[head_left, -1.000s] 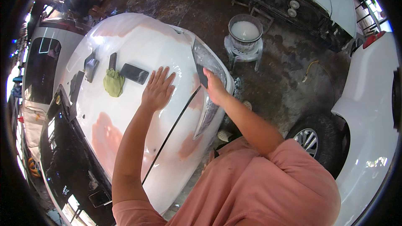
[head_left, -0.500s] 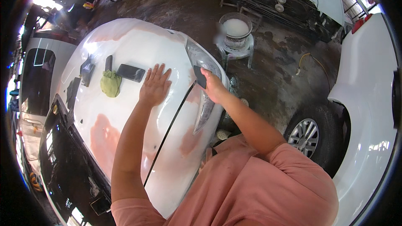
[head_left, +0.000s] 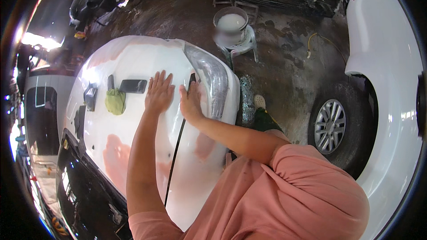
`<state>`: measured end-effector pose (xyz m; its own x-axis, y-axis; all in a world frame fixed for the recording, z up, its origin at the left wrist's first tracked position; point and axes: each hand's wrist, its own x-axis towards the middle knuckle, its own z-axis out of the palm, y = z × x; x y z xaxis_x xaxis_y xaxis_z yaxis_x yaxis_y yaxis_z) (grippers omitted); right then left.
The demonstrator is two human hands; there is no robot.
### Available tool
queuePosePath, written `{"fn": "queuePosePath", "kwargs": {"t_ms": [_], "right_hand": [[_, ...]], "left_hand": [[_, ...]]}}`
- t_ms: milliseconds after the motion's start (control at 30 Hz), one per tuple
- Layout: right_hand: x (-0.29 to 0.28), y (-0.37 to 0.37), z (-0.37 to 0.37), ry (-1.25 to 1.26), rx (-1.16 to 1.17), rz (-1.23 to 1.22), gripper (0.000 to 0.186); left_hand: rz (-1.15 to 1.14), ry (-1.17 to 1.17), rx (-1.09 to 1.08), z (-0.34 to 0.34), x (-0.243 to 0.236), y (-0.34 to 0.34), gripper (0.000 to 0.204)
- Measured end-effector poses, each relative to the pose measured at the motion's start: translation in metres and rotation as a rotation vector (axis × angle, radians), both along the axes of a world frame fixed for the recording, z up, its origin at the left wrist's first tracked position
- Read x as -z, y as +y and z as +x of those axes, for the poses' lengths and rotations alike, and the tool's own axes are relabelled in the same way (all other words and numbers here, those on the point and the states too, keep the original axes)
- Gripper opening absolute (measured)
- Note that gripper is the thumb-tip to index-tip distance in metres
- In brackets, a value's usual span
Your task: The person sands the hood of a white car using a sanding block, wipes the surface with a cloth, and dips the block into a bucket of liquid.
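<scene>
On the white car hood (head_left: 133, 133), which has pinkish filler patches, my left hand (head_left: 159, 95) lies flat with its fingers stretched. Beside it, my right hand (head_left: 191, 103) bends over the strip by the hood's edge seam, near the headlight (head_left: 211, 80). Its fingers press down a dark piece of sandpaper (head_left: 192, 79), mostly hidden under them. Left of my hands, a black flat rectangular block (head_left: 133, 86) rests next to a crumpled green cloth (head_left: 115, 101). A narrow dark block (head_left: 110, 81) touches the cloth's far side.
A dark shiny item (head_left: 90, 97) and dark sheets (head_left: 80, 122) lie toward the windshield (head_left: 84, 186). Beyond the headlight, a bucket (head_left: 242, 40) of whitish liquid stands on a stool (head_left: 250, 52). Another white vehicle (head_left: 391, 62) with its wheel (head_left: 330, 126) is at right.
My right hand has moved left with the sandpaper, from the headlight to the hood seam beside my left hand. The left hand stays flat on the hood. The view has shifted.
</scene>
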<state>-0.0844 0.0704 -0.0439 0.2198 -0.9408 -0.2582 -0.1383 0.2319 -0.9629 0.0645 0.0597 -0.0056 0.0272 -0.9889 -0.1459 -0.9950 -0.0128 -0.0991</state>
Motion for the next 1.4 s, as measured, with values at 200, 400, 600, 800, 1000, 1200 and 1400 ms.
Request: {"fn": "queuePosePath", "kwargs": {"t_ms": [200,400,600,800,1000,1200,1400], "right_hand": [[0.014,-0.021,0.005,0.01,0.021,-0.055,0.079],[0.024,0.006,0.006,-0.07,0.059,-0.184,0.075],[0.025,0.016,0.007,-0.091,0.09,-0.163,0.072],[0.026,0.002,0.004,-0.081,0.05,-0.097,0.072],[0.021,-0.072,-0.001,-0.346,0.205,0.209,0.078],[0.046,-0.149,-0.141,-0.112,0.145,-0.181,0.082],[0.098,-0.208,-0.373,0.261,0.253,-0.127,0.068]], "left_hand": [[-0.006,-0.026,0.022,0.0,0.0,-0.002,0.052],[0.023,-0.032,0.009,0.001,0.002,0.0,0.053],[0.006,-0.04,0.025,0.002,0.001,-0.001,0.053],[-0.001,-0.032,0.021,0.0,0.003,0.007,0.053],[-0.074,0.009,0.02,0.002,0.004,0.003,0.055],[-0.444,0.381,-0.229,-0.044,0.037,-0.006,0.046],[-0.707,1.773,-1.012,-0.219,0.066,0.007,0.048]]}}
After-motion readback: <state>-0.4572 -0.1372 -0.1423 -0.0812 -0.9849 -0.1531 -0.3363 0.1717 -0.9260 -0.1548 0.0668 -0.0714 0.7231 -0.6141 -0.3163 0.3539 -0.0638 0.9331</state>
